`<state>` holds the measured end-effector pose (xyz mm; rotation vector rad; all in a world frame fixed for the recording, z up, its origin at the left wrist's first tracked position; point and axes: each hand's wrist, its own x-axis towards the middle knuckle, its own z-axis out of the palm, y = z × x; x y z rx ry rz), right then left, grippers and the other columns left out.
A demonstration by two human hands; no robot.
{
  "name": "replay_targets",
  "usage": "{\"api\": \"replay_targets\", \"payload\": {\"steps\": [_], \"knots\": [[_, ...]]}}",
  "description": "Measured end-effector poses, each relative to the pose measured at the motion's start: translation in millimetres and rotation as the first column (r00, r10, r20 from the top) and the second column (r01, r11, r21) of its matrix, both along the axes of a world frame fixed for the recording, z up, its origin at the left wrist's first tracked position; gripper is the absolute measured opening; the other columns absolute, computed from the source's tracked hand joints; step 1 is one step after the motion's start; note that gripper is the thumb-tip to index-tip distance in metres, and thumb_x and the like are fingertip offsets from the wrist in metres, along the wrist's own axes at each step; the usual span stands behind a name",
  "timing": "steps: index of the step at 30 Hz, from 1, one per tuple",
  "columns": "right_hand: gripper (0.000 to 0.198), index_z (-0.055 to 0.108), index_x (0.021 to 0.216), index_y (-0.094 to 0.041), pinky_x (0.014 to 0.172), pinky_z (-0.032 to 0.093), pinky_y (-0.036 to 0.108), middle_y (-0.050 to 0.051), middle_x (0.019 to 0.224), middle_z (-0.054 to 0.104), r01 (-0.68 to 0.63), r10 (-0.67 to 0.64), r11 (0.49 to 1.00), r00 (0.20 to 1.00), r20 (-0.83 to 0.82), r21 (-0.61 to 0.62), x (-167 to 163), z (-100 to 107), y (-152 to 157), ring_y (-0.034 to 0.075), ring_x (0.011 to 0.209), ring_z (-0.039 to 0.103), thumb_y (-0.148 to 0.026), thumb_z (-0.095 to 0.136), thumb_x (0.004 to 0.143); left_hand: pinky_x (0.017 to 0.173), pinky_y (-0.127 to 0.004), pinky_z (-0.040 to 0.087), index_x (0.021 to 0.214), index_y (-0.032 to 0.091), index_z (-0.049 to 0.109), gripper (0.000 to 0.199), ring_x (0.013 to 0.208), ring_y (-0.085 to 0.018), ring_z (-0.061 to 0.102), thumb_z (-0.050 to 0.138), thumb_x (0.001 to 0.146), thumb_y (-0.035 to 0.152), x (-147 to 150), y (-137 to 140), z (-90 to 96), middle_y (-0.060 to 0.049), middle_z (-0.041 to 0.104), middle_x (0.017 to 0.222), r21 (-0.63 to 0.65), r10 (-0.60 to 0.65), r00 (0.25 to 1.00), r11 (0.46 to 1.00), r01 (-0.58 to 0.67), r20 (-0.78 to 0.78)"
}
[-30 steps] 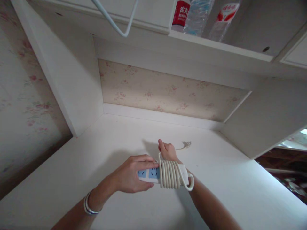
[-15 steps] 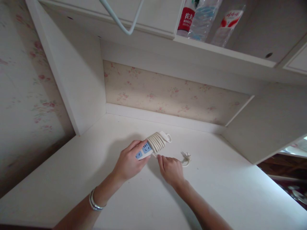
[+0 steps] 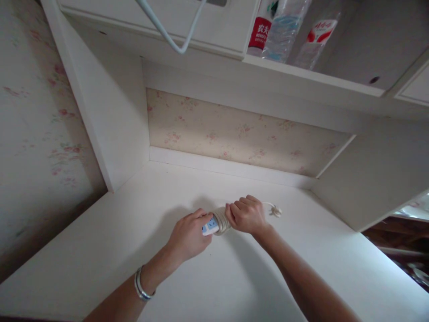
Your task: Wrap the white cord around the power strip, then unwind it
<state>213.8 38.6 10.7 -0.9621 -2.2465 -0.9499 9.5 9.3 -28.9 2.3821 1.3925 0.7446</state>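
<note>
Above the white desktop, my left hand (image 3: 191,235) is closed around the near end of a power strip (image 3: 210,225), white with blue socket faces. Several turns of its cream cord (image 3: 221,220) are wound about the strip's body. My right hand (image 3: 246,213) is closed on the cord over the far side of the coil and hides the strip's far end. From beyond my right fist a short free length of cord runs out to the plug (image 3: 275,211).
The white desktop (image 3: 161,188) ends at upright side panels (image 3: 110,112) left and right. Overhead, a shelf holds plastic bottles (image 3: 284,33), and a pale blue bent rod (image 3: 181,48) hangs down in front of the cabinet. Floral wallpaper (image 3: 217,129) covers the back.
My right hand has moved up from below the strip to the far side of the coil, carrying the cord. The strip has shifted slightly down and right; the plug has moved right and a little up.
</note>
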Motion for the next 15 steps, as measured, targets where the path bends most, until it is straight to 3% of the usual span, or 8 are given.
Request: {"api": "replay_targets", "payload": {"steps": [4, 9, 15], "knots": [[0.04, 0.053, 0.046, -0.017, 0.056, 0.021, 0.03, 0.0, 0.042, 0.053, -0.027, 0.026, 0.995, 1.0, -0.014, -0.097, -5, 6, 15, 0.01, 0.044, 0.04, -0.023, 0.048, 0.085, 0.077, -0.025, 0.045, 0.1, 0.029, 0.065, 0.032, 0.084, -0.017, 0.061, 0.061, 0.07, 0.018, 1, -3, 0.6, 0.0, 0.063, 0.096, -0.058, -0.145, 0.989, 0.988, 0.145, 0.003], [0.045, 0.058, 0.049, -0.016, 0.058, 0.025, 0.029, 0.002, 0.046, 0.057, 0.009, 0.003, 0.965, 0.999, 0.042, -0.261, -15, 5, 34, 0.011, 0.045, 0.045, -0.029, 0.041, 0.089, 0.08, -0.025, 0.046, 0.111, 0.028, 0.064, 0.046, 0.088, -0.017, 0.06, 0.064, 0.066, 0.019, -2, -5, 5.7, 0.0, 0.062, 0.1, -0.078, -0.339, 0.935, 0.934, 0.348, 0.104], [0.052, 0.062, 0.055, -0.016, 0.056, 0.027, 0.026, 0.005, 0.054, 0.062, 0.166, -0.215, 0.843, 0.976, -0.037, -0.511, -10, -14, 48, 0.013, 0.052, 0.054, -0.033, 0.031, 0.093, 0.077, -0.023, 0.048, 0.105, 0.024, 0.067, 0.043, 0.084, -0.015, 0.06, 0.068, 0.062, 0.018, -9, -10, 13.3, -0.001, 0.063, 0.102, -0.039, -0.468, 0.848, 0.87, 0.492, 0.249]]}}
